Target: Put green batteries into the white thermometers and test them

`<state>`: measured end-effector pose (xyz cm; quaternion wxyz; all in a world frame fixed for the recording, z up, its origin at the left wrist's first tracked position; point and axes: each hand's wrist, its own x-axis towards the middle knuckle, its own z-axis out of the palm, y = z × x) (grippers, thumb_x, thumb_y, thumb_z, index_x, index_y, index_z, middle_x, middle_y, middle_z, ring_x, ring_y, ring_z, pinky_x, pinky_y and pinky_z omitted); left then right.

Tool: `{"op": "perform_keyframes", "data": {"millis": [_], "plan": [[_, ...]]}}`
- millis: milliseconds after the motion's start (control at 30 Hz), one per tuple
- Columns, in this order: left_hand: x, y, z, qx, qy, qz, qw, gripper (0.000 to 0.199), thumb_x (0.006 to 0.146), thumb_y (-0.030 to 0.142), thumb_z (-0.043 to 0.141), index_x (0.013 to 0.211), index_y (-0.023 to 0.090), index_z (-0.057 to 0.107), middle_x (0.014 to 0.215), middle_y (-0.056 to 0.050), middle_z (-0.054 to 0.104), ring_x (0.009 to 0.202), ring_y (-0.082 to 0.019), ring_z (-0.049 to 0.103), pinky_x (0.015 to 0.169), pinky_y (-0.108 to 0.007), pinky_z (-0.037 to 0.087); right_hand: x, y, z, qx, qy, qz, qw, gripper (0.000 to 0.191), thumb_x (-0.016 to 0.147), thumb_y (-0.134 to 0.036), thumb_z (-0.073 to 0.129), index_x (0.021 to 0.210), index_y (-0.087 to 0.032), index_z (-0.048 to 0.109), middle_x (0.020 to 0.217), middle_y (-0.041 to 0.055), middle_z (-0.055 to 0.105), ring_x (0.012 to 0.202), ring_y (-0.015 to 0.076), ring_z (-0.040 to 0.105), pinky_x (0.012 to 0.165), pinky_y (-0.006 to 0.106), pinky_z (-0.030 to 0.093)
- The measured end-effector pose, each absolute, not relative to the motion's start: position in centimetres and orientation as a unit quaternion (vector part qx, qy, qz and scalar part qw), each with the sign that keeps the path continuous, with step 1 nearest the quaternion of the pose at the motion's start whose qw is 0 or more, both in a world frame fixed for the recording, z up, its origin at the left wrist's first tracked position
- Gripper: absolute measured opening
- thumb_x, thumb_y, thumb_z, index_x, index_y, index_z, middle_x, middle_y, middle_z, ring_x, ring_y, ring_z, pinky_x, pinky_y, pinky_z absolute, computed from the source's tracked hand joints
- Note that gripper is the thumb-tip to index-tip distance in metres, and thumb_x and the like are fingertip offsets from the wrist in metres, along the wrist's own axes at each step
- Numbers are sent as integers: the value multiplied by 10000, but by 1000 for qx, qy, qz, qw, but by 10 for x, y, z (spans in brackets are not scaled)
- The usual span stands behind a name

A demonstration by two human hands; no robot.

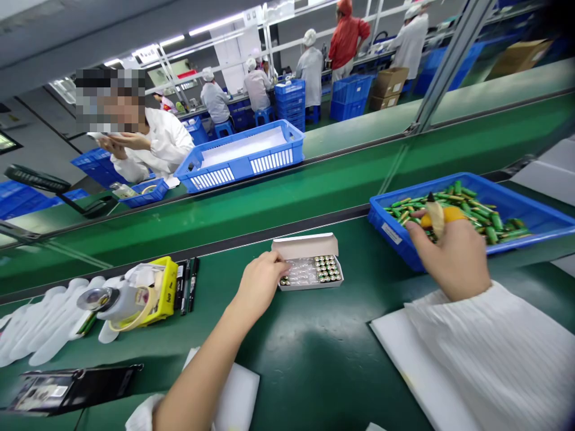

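Note:
A small white box [309, 286] with its lid raised stands on the green table. Round metallic cell ends [327, 269] fill its right part, and a clear plastic insert [302, 271] shows in the middle. My left hand [263, 276] is at the box's left end, fingers bent together over the corner; what they grip, if anything, is hidden. To the right, my right hand [453, 254] reaches over the near rim of a blue tray [399, 239] of green and gold cylinders [478, 212]. Orange and pale coverings are on its fingers, whose tips are partly hidden among the cylinders.
At the left are a yellow basket [168, 290], black pens [193, 284], a clear bottle and white strips [49, 320]. White foam sheets lie near both forearms. Beyond a green belt [332, 185], a blue crate [245, 158] stands near a seated person; other people work farther back.

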<state>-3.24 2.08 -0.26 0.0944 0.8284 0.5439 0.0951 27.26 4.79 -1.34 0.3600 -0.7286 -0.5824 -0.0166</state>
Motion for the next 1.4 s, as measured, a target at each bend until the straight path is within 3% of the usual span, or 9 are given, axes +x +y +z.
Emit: {"op": "perform_keyframes", "data": {"millis": [167,333,500,633,800,933,1167,1400], "plan": [[-34,15,14,825,560,54,51,137,865,203,524,934,214,641,1005,-30,615,934,-198,573,669,-267,448,250,39,-16,-666,-629,-21,400,240,828,-340,490,906,-155,622,684,90,551,803,288,575,733,388,443],[-32,14,9,835,544,-8,89,146,859,189,531,933,175,656,971,-57,601,935,-223,568,702,-293,454,224,27,-27,-548,-692,-21,470,193,845,-318,504,955,-174,570,893,95,626,903,248,594,824,382,458],[-34,18,2,815,554,64,154,169,836,143,552,914,192,693,929,-35,609,856,-190,600,704,-277,454,200,13,-33,-440,-762,128,459,159,866,-246,515,1014,-189,512,952,75,605,870,192,598,778,312,466],[-39,19,10,775,569,157,226,117,799,156,602,838,188,707,923,-30,649,822,-183,620,725,-282,473,188,4,-32,-388,-800,197,413,76,907,-244,452,919,-197,511,837,40,566,753,156,563,672,257,442],[-37,18,14,627,541,350,437,216,786,276,623,952,146,671,839,-58,694,746,-181,669,703,-293,535,182,-5,-39,-407,-788,283,365,287,953,-313,342,707,-194,429,650,-8,458,591,123,442,572,245,350],[-23,15,7,520,468,455,551,297,715,325,706,918,110,679,768,-62,705,630,-157,672,614,-256,549,180,-8,-44,-450,-762,359,297,361,936,-428,339,663,-198,390,589,-25,360,533,116,350,521,256,277],[-16,11,3,465,436,465,614,265,572,228,820,796,126,721,640,-20,692,540,-95,626,572,-190,529,177,-7,-42,-452,-731,430,277,395,897,-503,354,650,-196,388,578,-35,299,517,101,288,495,249,234],[-17,10,9,474,425,464,616,229,567,164,812,774,128,722,663,-22,708,551,-92,634,570,-179,531,179,-6,-38,-441,-724,438,300,417,881,-498,375,590,-209,299,561,-42,267,504,88,246,468,239,211]]}}
